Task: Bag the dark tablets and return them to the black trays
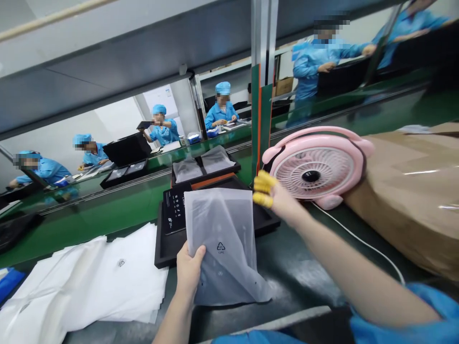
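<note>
My left hand [189,268] grips the left edge of a translucent plastic bag [222,229], thumb on its front. The bag is held up in front of me and bears a printed recycling mark. Whether something lies inside it I cannot tell. My right hand [274,195], with yellow finger covers, is beside the bag's upper right corner, fingers stretched toward it; no hold on the bag is visible. Behind the bag lies a black tray [160,248], partly hidden. A glossy black panel [174,210] with white icons rests in its left part.
A stack of white bags [118,277] lies at left. A pink fan [315,167] with a white cord [362,239] stands at right beside a brown wrapped bundle [401,191]. Another tray [204,167] with bagged items sits behind. Several co-workers in blue work across the green conveyor [89,215].
</note>
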Available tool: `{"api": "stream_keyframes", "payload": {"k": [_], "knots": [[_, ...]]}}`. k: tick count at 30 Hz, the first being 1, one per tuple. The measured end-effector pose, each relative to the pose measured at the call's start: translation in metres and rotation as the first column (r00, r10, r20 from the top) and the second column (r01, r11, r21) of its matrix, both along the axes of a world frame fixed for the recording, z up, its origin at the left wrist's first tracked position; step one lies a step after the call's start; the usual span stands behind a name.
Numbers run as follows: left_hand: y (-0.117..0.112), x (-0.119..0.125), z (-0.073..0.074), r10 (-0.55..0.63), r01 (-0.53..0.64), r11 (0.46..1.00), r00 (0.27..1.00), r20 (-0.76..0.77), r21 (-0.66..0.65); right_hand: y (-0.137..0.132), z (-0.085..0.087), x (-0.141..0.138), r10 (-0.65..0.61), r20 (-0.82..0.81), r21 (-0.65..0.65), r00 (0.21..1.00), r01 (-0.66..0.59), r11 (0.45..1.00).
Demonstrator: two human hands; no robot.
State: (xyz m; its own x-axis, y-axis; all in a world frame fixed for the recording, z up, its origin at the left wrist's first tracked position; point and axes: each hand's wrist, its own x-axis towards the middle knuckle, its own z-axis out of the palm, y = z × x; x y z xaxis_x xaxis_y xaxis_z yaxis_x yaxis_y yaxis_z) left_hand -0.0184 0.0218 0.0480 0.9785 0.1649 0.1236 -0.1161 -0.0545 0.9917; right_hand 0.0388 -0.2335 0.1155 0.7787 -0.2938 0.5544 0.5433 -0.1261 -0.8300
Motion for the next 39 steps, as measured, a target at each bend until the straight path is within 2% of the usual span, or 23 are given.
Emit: {"api": "stream_keyframes", "payload": {"k": [3,4,6,9,12,13,15,17,18,20,22,24,26,28,30,32,33,35,37,39], "knots": [[0.002,0.001,0.0,-0.016,0.016,1.0,1.0,-0.007,0.027,0.022,-0.054,-0.014,0.079,-0.146,0.083,0.986,-0.067,0.994],[0.002,0.002,0.0,-0.034,0.034,0.998,0.999,0.0,0.047,0.029,-0.066,-0.017,0.098,-0.178,0.112,0.979,-0.079,0.991],[0.0,0.005,0.002,-0.073,0.071,0.994,0.997,0.023,0.086,0.039,-0.077,-0.017,0.161,-0.245,0.213,0.956,-0.109,0.971],[-0.006,0.009,0.004,-0.071,0.063,0.993,0.994,0.081,0.098,0.044,-0.071,-0.007,0.25,-0.292,0.419,0.923,-0.112,0.901],[-0.013,0.012,0.005,-0.051,0.048,0.999,0.991,0.125,0.022,0.039,-0.061,0.002,0.293,-0.252,0.562,0.923,-0.107,0.82],[-0.015,0.012,0.005,-0.049,0.052,0.998,0.99,0.131,-0.02,0.036,-0.06,0.002,0.312,-0.226,0.581,0.923,-0.129,0.804],[-0.018,0.011,0.005,-0.033,0.048,0.993,0.991,0.133,-0.112,0.029,-0.062,-0.002,0.427,-0.191,0.584,0.884,-0.248,0.773],[-0.02,0.011,0.005,-0.003,0.027,0.983,0.991,0.13,-0.183,0.024,-0.068,-0.009,0.576,-0.234,0.509,0.783,-0.406,0.759],[-0.021,0.011,0.005,0.005,0.021,0.981,0.991,0.132,-0.195,0.023,-0.071,-0.014,0.615,-0.3,0.438,0.729,-0.468,0.768],[-0.024,0.013,0.008,0.006,0.021,0.985,0.988,0.157,-0.169,0.025,-0.075,-0.02,0.575,-0.448,0.285,0.685,-0.5,0.818],[-0.026,0.018,0.016,0.0,0.027,0.991,0.978,0.207,-0.128,0.03,-0.073,-0.02,0.468,-0.506,0.211,0.724,-0.422,0.882],[-0.02,0.028,0.028,0.031,0.006,0.992,0.957,0.288,-0.127,0.033,-0.064,-0.011,0.403,-0.48,0.257,0.779,-0.314,0.914],[-0.002,0.041,0.04,0.105,-0.053,0.988,0.917,0.385,-0.143,0.031,-0.048,0.008,0.352,-0.465,0.306,0.812,-0.225,0.925],[0.032,0.055,0.046,0.19,-0.155,0.981,0.883,0.43,-0.115,0.024,-0.03,0.036,0.272,-0.518,0.272,0.811,-0.145,0.951],[0.076,0.066,0.042,0.287,-0.306,0.952,0.888,0.359,-0.004,0.018,-0.016,0.068,0.187,-0.592,0.192,0.784,-0.088,0.978],[0.121,0.073,0.028,0.432,-0.476,0.856,0.873,0.225,0.203,0.015,-0.012,0.095,0.116,-0.657,0.109,0.745,-0.058,0.992],[0.14,0.075,0.019,0.489,-0.518,0.79,0.855,0.172,0.328,0.016,-0.015,0.106,0.081,-0.682,0.066,0.727,-0.05,0.997],[0.167,0.075,-0.002,0.535,-0.517,0.727,0.839,0.098,0.452,0.021,-0.028,0.12,0.002,-0.729,-0.04,0.685,-0.046,0.998],[0.179,0.074,-0.022,0.523,-0.473,0.724,0.851,0.047,0.503,0.026,-0.046,0.126,-0.086,-0.749,-0.166,0.657,-0.06,0.984],[0.179,0.075,-0.036,0.477,-0.399,0.704,0.878,0.025,0.587,0.024,-0.06,0.13,-0.185,-0.726,-0.305,0.663,-0.069,0.95]]}}
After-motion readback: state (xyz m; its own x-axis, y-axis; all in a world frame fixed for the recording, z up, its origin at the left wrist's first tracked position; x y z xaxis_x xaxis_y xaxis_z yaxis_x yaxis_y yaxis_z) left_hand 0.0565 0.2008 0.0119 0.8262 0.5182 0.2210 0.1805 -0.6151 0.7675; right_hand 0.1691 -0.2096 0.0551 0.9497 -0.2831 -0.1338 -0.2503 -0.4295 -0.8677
